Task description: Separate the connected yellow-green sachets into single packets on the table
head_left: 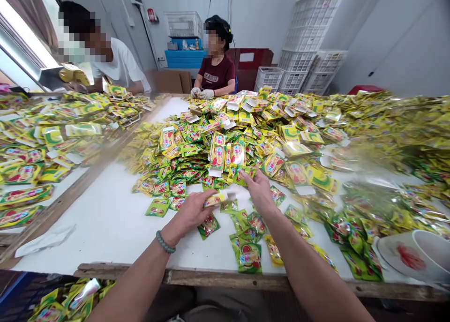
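Observation:
My left hand (192,211), with a bead bracelet on its wrist, is closed around a small yellow box (214,199). The box lies on its side, and its white flap end points right. My right hand (260,190) pinches a green candy packet (242,174) just above and to the right of the box. Behind both hands rises a heap of green packets (190,172) and yellow printed boxes (237,153). Several loose packets (250,256) lie on the white tabletop (116,219) between my forearms.
A white cup (404,256) stands at the right front edge. A wooden strip (80,181) divides off more boxes at left. Two people sit across the table, one in a maroon shirt (216,73), one in white (123,62). White crates (298,55) are stacked behind.

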A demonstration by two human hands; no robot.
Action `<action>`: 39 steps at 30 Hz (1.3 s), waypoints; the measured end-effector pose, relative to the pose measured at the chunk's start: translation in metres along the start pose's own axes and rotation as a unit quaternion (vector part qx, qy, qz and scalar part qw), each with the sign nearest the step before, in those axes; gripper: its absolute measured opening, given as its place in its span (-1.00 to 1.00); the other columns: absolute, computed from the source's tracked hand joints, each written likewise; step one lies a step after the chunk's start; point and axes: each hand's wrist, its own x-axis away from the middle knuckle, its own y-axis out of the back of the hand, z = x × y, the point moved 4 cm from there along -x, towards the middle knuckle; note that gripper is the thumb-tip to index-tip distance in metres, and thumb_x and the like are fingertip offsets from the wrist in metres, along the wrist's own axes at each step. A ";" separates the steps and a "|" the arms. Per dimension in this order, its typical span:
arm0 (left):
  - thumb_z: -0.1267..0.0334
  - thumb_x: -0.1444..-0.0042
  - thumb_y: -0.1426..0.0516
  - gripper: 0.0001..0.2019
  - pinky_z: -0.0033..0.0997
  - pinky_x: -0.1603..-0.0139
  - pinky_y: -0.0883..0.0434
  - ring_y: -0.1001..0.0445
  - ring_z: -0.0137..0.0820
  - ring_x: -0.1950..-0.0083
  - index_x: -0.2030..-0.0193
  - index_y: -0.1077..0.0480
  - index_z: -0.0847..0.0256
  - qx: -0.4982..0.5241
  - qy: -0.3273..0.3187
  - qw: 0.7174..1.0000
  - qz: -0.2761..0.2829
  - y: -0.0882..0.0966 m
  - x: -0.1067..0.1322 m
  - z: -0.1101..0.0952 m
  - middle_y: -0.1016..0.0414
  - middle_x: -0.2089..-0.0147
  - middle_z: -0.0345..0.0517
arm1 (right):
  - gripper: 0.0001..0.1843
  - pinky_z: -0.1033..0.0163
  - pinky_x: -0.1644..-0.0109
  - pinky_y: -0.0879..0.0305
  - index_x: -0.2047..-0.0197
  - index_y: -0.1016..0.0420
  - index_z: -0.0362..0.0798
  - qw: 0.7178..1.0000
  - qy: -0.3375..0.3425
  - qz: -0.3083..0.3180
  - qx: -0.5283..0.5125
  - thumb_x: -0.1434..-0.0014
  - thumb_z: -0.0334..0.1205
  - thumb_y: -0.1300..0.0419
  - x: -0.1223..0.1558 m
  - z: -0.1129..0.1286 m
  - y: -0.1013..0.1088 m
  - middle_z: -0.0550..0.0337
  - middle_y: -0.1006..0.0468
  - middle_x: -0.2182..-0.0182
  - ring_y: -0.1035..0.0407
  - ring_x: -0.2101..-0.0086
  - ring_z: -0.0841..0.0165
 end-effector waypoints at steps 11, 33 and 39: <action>-0.04 -0.16 -0.15 -0.55 -0.29 -0.02 -0.39 -0.48 -0.18 -0.02 -0.09 -0.42 0.20 0.368 0.068 0.927 -0.017 0.004 0.000 -0.001 -0.53 -0.04 -0.03 | -0.76 0.25 0.27 -0.23 0.28 -0.44 -0.03 0.973 0.098 0.160 0.133 -0.20 -0.02 -0.15 0.007 0.022 -0.007 0.25 -0.46 0.44 -0.31 0.39 0.35; 0.20 0.15 -0.42 -0.51 -0.36 0.23 -0.51 -0.55 -0.37 0.32 0.05 -0.46 0.28 0.595 0.174 0.784 0.026 -0.009 -0.003 -0.004 -0.60 0.19 -0.03 | -0.73 0.20 0.25 -0.33 0.13 -0.52 0.00 0.962 0.184 0.095 0.177 -0.10 -0.10 -0.30 0.014 0.016 -0.016 0.15 -0.61 0.28 -0.45 0.33 0.26; 0.24 0.18 -0.43 -0.47 -0.36 0.25 -0.51 -0.54 -0.39 0.33 0.02 -0.47 0.25 0.593 0.175 0.786 0.024 -0.006 -0.002 -0.006 -0.60 0.17 -0.07 | -0.82 0.15 0.13 -0.27 0.37 -0.46 -0.02 0.934 0.246 0.096 0.242 -0.05 -0.17 -0.38 0.012 0.023 -0.013 0.13 -0.54 0.36 -0.35 0.23 0.21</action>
